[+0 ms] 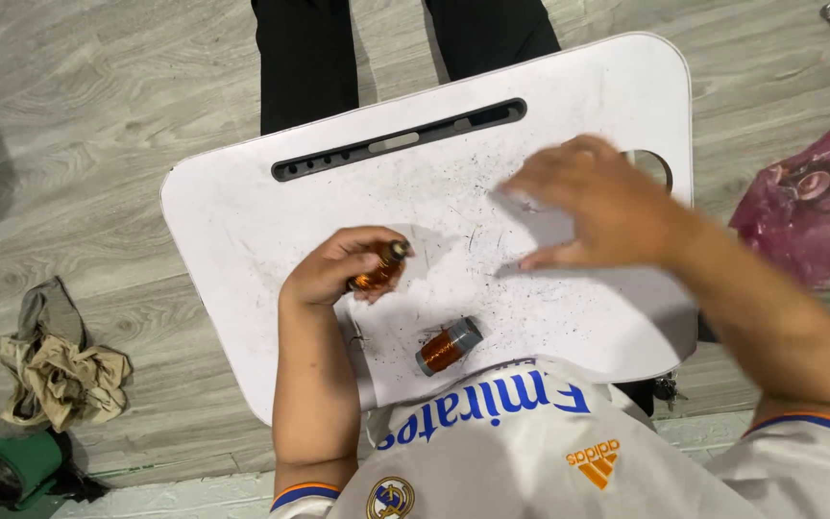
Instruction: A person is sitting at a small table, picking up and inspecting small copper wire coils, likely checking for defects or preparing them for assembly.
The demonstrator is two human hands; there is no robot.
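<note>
Grey plank floor lies under the white worktop [242, 221]. Left hand [333, 269] pinches a copper coil [377, 270]; nearer the body, a second coil [449, 346] lies slantwise; right hand [598, 202] hovers spread, farther off.

Two copper wire coils
One coil [377, 270] is gripped slantwise; the other coil [449, 346] lies tilted on the tray.

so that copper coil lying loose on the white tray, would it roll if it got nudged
Probably: the copper coil is a cylinder lying on its side on the flat white tray, so a sideways push would likely roll it. The dense-looking wire winding suggests it is heavy for its size. It looks rigid, not floppy.
</note>
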